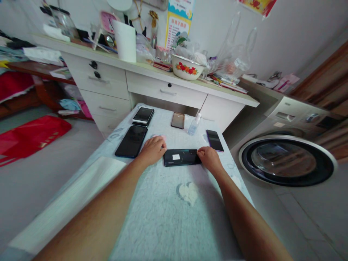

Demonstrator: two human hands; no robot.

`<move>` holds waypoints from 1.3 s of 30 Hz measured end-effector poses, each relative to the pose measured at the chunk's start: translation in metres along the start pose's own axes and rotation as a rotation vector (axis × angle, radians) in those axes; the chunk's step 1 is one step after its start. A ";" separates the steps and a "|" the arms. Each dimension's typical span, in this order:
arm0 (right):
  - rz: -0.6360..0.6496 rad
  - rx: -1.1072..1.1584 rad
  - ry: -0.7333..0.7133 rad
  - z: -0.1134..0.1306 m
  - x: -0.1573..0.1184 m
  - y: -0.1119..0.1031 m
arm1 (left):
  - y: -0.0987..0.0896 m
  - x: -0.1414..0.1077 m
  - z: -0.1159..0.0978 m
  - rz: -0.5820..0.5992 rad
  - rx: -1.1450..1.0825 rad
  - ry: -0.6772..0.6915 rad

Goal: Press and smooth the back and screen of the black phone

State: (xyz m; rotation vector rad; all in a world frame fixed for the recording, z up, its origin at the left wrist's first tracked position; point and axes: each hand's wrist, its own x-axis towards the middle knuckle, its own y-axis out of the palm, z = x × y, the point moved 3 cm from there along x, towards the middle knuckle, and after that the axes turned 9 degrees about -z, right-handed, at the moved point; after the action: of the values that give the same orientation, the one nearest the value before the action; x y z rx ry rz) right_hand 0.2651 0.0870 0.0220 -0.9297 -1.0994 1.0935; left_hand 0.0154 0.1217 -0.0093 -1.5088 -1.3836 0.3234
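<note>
Across the lower middle of the frame, pale patterned tablecloth (152, 224), with a long white sheet (81, 195) slanting along the left side. Just below the frame's centre, a dark phone (182, 159) back side up, white label (176, 157) on the cover, long axis running left to right, squarely between left hand (152, 150) and right hand (210, 157). At the camera end, on the right, right fingertips apparently pinching the corner beside the camera block (193, 151); at the opposite end, left fingers curled in close, cannot tell whether gripping or merely resting alongside. Just beyond the left wrist, a large black phone (132, 140), screen up; beyond the right hand, a purple-edged phone (215, 140), set aslant. Farther up the middle, a clear bottle (194, 127) and a brown phone case (178, 120); left of both, a phone stack (143, 115). Near the top, a white cabinet (152, 87) bearing a flowered bowl (187, 69); at right, a washing machine (293, 116).
</note>
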 end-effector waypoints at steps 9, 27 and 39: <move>-0.011 0.049 0.030 -0.001 0.007 0.002 | -0.001 0.000 0.000 0.007 -0.002 0.008; -0.076 0.045 -0.108 0.005 -0.004 0.008 | 0.002 0.001 0.002 0.017 0.021 0.011; -0.028 -0.084 -0.220 0.032 -0.022 0.000 | 0.004 0.001 0.003 0.011 0.015 0.024</move>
State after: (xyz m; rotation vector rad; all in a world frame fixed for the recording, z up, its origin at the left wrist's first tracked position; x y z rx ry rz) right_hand 0.2319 0.0669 0.0240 -0.8712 -1.3434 1.1530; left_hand 0.0156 0.1246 -0.0131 -1.5041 -1.3518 0.3205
